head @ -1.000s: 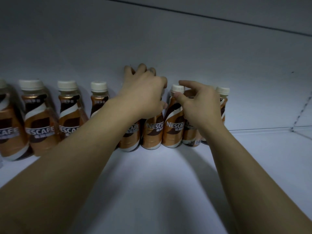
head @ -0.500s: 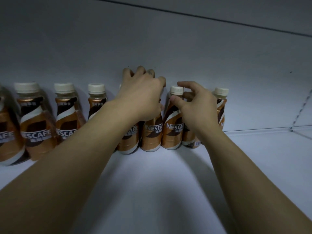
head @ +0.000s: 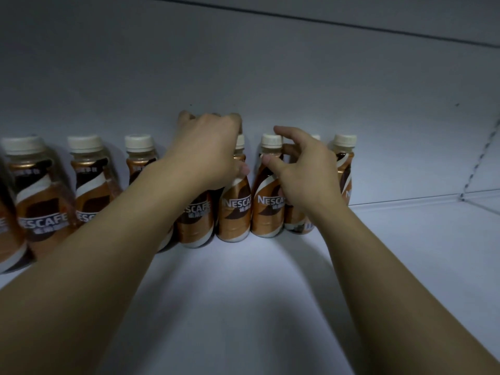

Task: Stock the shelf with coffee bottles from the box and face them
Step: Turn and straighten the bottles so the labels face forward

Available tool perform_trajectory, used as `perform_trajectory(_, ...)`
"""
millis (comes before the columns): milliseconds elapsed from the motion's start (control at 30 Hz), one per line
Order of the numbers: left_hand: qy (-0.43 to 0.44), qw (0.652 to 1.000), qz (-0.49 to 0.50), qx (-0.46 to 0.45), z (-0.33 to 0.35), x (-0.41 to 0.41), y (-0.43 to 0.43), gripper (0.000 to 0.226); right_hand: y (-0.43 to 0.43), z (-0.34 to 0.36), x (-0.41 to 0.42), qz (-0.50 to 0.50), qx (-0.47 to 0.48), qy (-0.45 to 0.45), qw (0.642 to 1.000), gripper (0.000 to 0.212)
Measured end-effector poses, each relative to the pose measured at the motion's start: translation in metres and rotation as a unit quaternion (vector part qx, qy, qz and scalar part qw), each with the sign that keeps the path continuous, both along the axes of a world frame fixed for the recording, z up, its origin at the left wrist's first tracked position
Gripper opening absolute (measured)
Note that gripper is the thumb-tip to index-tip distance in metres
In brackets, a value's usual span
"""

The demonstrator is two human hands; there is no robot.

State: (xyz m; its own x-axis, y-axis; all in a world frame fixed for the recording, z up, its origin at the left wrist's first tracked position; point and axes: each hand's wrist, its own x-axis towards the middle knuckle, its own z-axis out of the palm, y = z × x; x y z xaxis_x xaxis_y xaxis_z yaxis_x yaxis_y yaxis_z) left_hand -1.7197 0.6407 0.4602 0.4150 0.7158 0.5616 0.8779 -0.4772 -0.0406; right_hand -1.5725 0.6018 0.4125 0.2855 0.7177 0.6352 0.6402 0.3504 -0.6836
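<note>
Left hand [head: 208, 152] curled over the top of a brown-and-white plastic coffee bottle [head: 194, 220] in the far row on the white shelf [head: 243, 293]; right hand [head: 303, 171] spread loosely, gripping nothing clearly.

Brown-and-white swirled bottles [head: 234, 209], cream caps [head: 271, 139]

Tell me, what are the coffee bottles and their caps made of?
The coffee bottles look like clear plastic under a glossy printed sleeve; light glints off the wrap. The caps seem matte cream plastic with ridged edges. The shelf looks like painted metal, though that's uncertain.
</note>
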Motion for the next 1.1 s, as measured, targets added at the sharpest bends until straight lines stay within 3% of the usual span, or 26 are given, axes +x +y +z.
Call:
perform_trajectory(400,-0.06,0.996,-0.058,-0.022,0.001,-0.008,-0.005,0.05,-0.004,0.002,0.006,0.035,-0.016,0.025,0.999,0.05)
perform_trajectory(767,-0.029,0.998,-0.049,-0.002,-0.001,-0.007,-0.001,0.051,0.004,-0.001,0.015,0.076,-0.031,0.031,0.996,0.047)
perform_trajectory(900,0.015,1.0,-0.025,-0.006,0.001,-0.007,-0.006,0.063,0.0,0.001,0.015,0.07,-0.035,0.012,0.997,0.053)
perform_trajectory(1000,0.011,0.999,-0.033,0.019,0.009,0.001,-0.018,0.074,-0.012,0.011,0.01,0.032,0.057,-0.005,0.998,0.049)
perform_trajectory(1100,-0.033,0.994,-0.085,0.056,0.022,0.02,-0.032,0.066,-0.021,0.027,0.013,-0.023,0.169,0.052,0.984,0.033)
